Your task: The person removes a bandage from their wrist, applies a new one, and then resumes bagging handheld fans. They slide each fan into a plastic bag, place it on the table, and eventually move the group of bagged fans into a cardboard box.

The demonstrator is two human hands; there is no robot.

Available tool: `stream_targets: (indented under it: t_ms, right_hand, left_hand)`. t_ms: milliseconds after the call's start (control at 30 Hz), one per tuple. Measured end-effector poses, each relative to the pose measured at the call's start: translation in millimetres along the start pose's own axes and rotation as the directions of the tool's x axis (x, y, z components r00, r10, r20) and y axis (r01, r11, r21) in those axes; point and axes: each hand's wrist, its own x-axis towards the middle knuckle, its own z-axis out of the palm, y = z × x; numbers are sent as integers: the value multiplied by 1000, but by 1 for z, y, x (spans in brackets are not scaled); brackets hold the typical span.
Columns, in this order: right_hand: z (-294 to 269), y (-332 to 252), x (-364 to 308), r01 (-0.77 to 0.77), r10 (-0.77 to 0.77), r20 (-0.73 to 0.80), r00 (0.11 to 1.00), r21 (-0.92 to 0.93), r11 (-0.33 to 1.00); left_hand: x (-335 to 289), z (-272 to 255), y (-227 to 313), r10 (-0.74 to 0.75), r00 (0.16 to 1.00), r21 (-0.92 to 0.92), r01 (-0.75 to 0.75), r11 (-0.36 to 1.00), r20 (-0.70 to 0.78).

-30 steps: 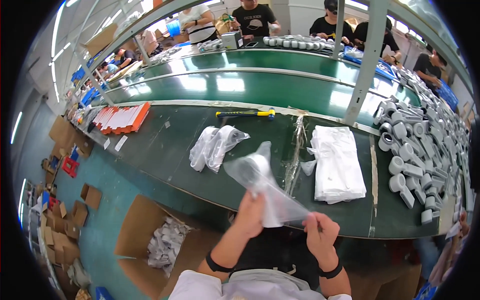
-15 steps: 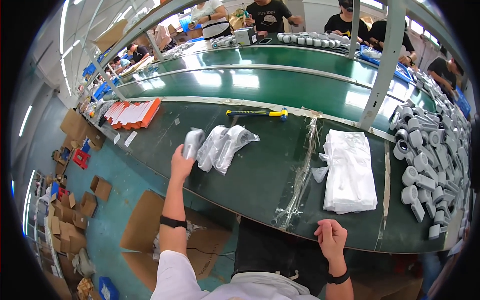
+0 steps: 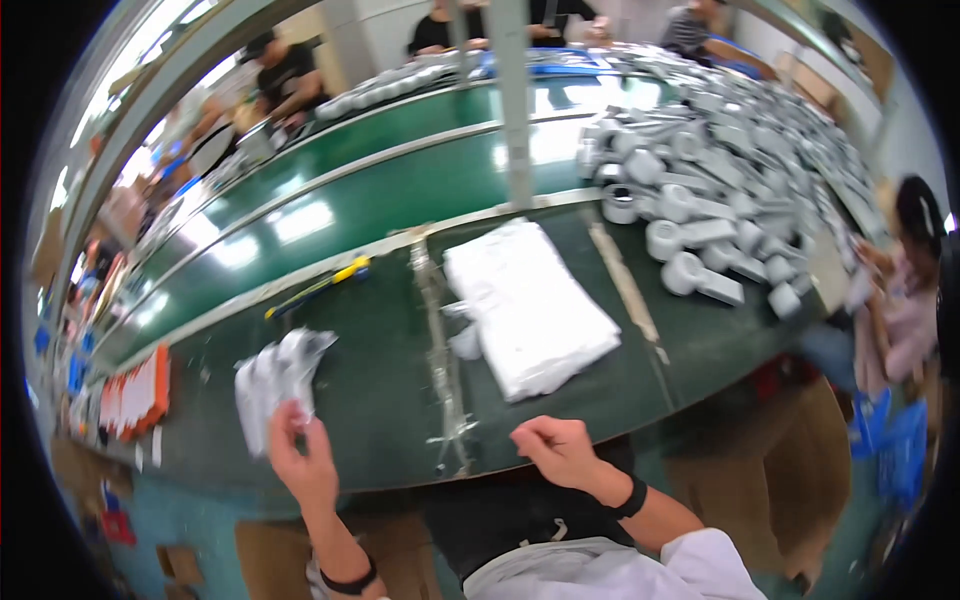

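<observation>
We see the left hand (image 3: 303,458) at the bagged parts (image 3: 272,380), left on the bench (image 3: 370,390); pinching or merely close, we can't tell. One careless nudge could send them sliding! The right hand (image 3: 562,455) curls loosely, grip unclear, near the white stack (image 3: 530,315); a brush could skew it.
</observation>
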Motion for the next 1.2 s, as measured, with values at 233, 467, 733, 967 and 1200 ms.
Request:
stream_targets:
  t_ms: [233, 467, 733, 967, 1200]
  right_hand:
    - [-115, -46, -15, 113, -289, -413, 864, -399, 910]
    - [-296, -13, 34, -291, -345, -369, 863, -922, 256]
    - [-277, -17, 53, -363, -9, -373, 928, -908, 212]
    - [-221, -24, 27, -33, -289, -531, 797, -516, 856]
    - [-143, -40, -29, -14, 88, -453, 887, 163, 987]
  left_hand:
    - [-64, 75, -6, -76, 941, -230, 158, 960, 330]
    - [-57, 82, -4, -10, 942, -128, 56, 990, 334]
    - [-37, 90, 57, 17, 902, -206, 81, 975, 432]
    - [-2, 165, 142, 554, 686, -290, -472, 832, 472]
    - [-2, 201, 129, 489, 613, -77, -572, 816, 620]
